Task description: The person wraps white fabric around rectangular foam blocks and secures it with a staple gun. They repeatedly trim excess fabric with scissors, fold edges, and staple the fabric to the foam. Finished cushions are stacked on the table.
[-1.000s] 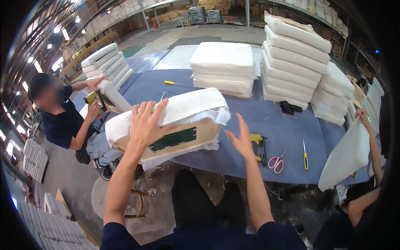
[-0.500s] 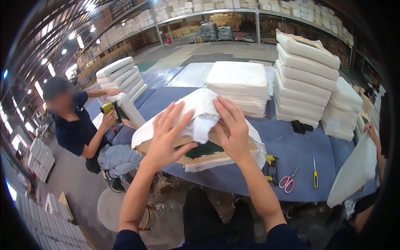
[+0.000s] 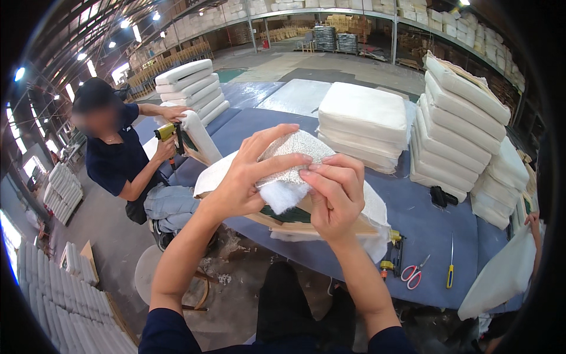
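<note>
Left hand [image 3: 240, 180] curled round white cushion [image 3: 298, 144] corner, right hand [image 3: 339, 200] fingers pinched on its fabric; cushion spreads sideways below fingers, hands equally near.

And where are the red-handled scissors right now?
In the head view, the scissors lie at lower right on the blue table, between the yellow-and-black staple gun and the yellow-handled screwdriver.

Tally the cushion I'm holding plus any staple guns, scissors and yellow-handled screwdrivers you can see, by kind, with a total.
Held cushion: 1
Staple guns: 2, one on the blue table, one held by the co-worker
Scissors: 1
Yellow-handled screwdriver: 1
Total: 5
</note>
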The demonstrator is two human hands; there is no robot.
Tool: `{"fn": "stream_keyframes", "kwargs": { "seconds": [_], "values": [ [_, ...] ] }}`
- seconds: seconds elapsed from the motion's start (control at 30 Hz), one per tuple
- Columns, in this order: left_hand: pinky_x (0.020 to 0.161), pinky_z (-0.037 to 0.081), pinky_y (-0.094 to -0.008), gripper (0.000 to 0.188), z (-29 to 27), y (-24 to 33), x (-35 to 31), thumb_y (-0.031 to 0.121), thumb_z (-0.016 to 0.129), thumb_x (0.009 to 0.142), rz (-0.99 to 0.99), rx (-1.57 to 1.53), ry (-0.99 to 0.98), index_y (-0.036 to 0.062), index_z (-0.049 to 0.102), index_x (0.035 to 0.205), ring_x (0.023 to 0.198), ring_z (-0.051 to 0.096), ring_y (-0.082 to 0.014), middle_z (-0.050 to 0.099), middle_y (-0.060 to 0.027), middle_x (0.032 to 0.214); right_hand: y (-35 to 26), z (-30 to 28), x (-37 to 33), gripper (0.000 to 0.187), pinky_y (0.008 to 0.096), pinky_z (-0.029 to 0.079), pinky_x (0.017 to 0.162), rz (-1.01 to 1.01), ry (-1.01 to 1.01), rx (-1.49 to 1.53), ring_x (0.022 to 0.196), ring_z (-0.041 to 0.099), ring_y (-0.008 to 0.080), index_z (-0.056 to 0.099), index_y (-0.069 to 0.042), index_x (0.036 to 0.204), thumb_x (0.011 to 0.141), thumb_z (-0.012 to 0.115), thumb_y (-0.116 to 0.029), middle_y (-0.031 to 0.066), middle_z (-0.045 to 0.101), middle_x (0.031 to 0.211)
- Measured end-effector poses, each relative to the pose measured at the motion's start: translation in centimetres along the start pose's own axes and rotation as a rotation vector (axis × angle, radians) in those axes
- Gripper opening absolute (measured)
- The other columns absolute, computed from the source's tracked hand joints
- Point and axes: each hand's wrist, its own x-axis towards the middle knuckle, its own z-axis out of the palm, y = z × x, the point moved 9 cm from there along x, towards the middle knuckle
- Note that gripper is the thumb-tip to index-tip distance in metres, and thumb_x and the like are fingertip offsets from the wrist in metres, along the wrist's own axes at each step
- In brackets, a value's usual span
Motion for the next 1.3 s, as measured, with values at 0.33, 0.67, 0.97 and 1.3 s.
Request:
{"fn": "stream_keyframes", "kwargs": {
  "seconds": [0.33,0.67,0.97,1.3],
  "values": [
    [0.127,0.038,-0.0497,0.043,-1.1,-0.7,-1.2,0.024,0.070,0.105,-0.112,-0.239,0.158,0.0009,0.071,0.141,0.153,0.052,-0.0421,0.058,-0.0239,0.161,2.5,2.3,1.6,0.014,0.0404,0.046,0.082,0.393,-0.177,0.222,0.090,0.056,0.0290,0.068,-0.005,0.095,0.106,0.068,-0.013,0.0073,0.064,0.093],
    [0.118,0.046,-0.0544,0.039,-2.0,2.5,-3.4,0.019,0.093,0.074,0.140,0.110,0.463,0.0255,0.089,0.112,0.144,0.053,-0.0464,0.060,-0.0165,0.152,2.5,1.9,1.9,0.007,0.0388,0.050,0.088,0.353,-0.154,0.409,0.098,0.062,0.0280,0.074,-0.007,0.103,0.099,0.075,-0.012,0.0059,0.070,0.104],
    [0.102,0.044,-0.0471,0.034,-0.4,3.2,-6.6,0.028,0.093,0.072,0.243,0.632,0.638,0.0450,0.083,0.099,0.131,0.042,-0.0360,0.054,-0.0064,0.135,-2.3,1.6,4.9,0.027,0.0389,0.062,0.082,-0.133,-0.387,-0.079,0.097,0.074,0.0280,0.079,-0.012,0.110,0.083,0.086,-0.010,0.0045,0.074,0.105],
    [0.119,0.038,-0.0534,0.066,-1.6,0.7,-2.9,0.019,0.094,0.075,0.029,0.026,0.467,0.0253,0.073,0.137,0.145,0.045,-0.0445,0.051,-0.0199,0.157,2.4,2.8,5.0,0.009,0.0447,0.052,0.082,0.397,-0.452,0.096,0.095,0.064,0.0330,0.073,-0.004,0.101,0.093,0.075,-0.006,0.0111,0.068,0.100]
  ]
}}
